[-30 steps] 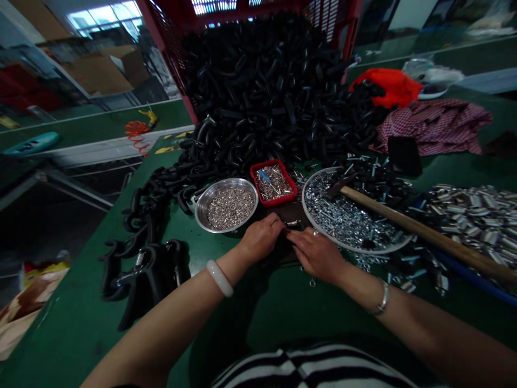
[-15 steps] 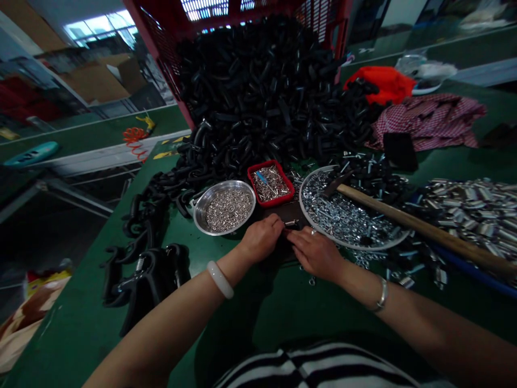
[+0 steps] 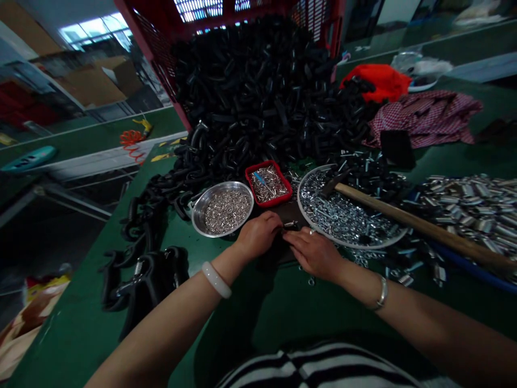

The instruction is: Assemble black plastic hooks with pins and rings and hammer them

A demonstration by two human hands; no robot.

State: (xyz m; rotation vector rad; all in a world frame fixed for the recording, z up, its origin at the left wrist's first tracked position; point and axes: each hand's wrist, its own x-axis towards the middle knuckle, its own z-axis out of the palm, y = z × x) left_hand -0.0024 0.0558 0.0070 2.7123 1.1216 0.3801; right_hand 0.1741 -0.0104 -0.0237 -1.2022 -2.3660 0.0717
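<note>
My left hand [image 3: 259, 233] is closed, its fingers bent at a small dark part whose shape is mostly hidden. Close beside it, my right hand [image 3: 313, 250] has its fingers pressed together at the same spot. A small metal spring [image 3: 290, 223] shows just beyond the fingertips, over a dark plate [image 3: 291, 211] on the green table. Behind my left hand are a steel bowl [image 3: 226, 210] of small metal pieces and a red tray [image 3: 270, 183] of rivets with a blue item on top. A round white-rimmed tray [image 3: 347, 210] of metal parts lies beyond my right hand.
A wooden-handled hammer [image 3: 404, 215] lies across the round tray. Black parts [image 3: 258, 91] spill from a red crate [image 3: 153, 48] at the back. Finished-looking black clamps [image 3: 141, 280] stand at left. Metal sleeves [image 3: 472, 207] and a checked cloth [image 3: 428, 116] are on the right.
The view has shifted slightly. My hands stay together at the same place, with only a small movement of the fingers around the dark part.
</note>
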